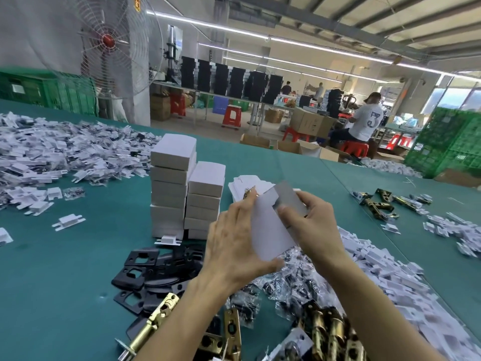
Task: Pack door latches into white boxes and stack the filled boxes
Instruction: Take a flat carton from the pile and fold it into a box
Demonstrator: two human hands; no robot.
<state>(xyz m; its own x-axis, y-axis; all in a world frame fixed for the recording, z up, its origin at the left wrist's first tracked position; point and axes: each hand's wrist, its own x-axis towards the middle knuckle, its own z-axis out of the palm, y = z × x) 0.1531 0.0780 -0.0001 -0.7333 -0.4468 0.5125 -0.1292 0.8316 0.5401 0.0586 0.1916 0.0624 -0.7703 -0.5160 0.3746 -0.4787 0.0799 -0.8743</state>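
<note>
Hands are both closed on one white box (270, 225), held up over the green table (78, 256): left hand (234, 246) cups its side, right hand (312, 220) pinches the open flap. A brass latch (248, 192) seems to poke out the far end. Tilting could let it slip out; the box stacks (187, 194) stand close enough to knock

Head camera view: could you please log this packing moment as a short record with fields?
Held item: white box, flap open, brass part showing at its top
Left hand: gripping the box's left side
Right hand: gripping the box's right side, thumb on its front
Filled stacks: two stacks of white boxes, left one taller
Near edge: brass latches and black plates
Surface: green table
</note>
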